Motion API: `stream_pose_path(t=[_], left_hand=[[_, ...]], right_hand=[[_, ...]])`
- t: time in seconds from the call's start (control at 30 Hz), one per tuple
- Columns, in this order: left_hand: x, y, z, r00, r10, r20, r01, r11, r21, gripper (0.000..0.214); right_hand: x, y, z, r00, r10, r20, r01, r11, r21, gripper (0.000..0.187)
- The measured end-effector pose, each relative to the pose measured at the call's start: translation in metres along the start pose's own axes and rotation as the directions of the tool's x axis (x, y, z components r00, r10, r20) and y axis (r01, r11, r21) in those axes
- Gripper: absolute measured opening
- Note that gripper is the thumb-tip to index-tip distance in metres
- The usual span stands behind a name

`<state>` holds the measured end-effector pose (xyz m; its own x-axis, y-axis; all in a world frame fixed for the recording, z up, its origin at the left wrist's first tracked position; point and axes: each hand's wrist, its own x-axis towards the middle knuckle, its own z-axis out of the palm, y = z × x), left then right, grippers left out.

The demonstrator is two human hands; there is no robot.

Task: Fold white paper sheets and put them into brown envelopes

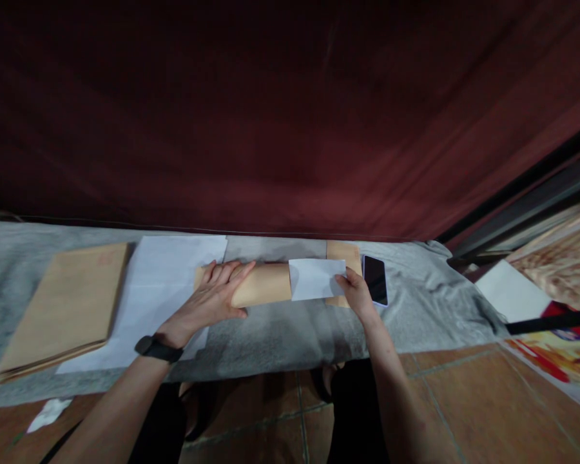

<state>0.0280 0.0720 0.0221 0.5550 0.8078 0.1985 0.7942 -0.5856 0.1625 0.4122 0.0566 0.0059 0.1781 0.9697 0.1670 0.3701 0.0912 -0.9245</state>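
A brown paper envelope (265, 283) lies crosswise in front of me on the grey cloth. My left hand (222, 287) rests on its left part with the fingers spread. At the envelope's right end is a folded white sheet of paper (316, 278), its left edge meeting the envelope's edge; whether some of it is inside I cannot tell. My right hand (355, 290) pinches the sheet's right edge between thumb and fingers. Under the sheet's right part lies another brown envelope (343, 250), partly covered.
White sheets (174, 270) lie left of my left hand, with a stack of large brown envelopes (72, 296) further left. A phone (376, 280) is just right of my right hand. Grey cloth (430, 290) covers the surface, and a dark red curtain (270, 129) hangs behind.
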Motion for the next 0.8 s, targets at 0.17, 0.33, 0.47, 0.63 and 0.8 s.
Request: stream_pose_path(t=[0.17, 0.33, 0.47, 0.63, 0.8], left_hand=[[0.0, 0.002, 0.0, 1.0, -0.012, 0.027, 0.013, 1.0, -0.025, 0.114], [0.002, 0.001, 0.003, 0.997, -0.076, 0.003, 0.076, 0.997, -0.013, 0.121], [0.002, 0.001, 0.006, 0.998, -0.069, -0.012, 0.069, 0.998, -0.001, 0.121], [0.003, 0.004, 0.007, 0.994, -0.109, -0.004, 0.109, 0.994, -0.008, 0.121], [0.004, 0.006, 0.006, 0.994, -0.107, -0.018, 0.107, 0.994, 0.012, 0.118]], right_hand=[[-0.001, -0.006, 0.0, 0.998, -0.037, -0.045, 0.036, 0.999, -0.02, 0.031], [-0.002, -0.007, 0.002, 0.996, -0.028, -0.081, 0.026, 0.999, -0.024, 0.034], [-0.002, -0.005, 0.004, 1.0, -0.01, -0.016, 0.009, 1.0, -0.021, 0.033], [-0.002, 0.0, 0.004, 0.999, 0.009, 0.035, -0.009, 1.0, 0.015, 0.031], [-0.001, 0.007, 0.001, 0.997, 0.048, 0.054, -0.046, 0.998, -0.041, 0.031]])
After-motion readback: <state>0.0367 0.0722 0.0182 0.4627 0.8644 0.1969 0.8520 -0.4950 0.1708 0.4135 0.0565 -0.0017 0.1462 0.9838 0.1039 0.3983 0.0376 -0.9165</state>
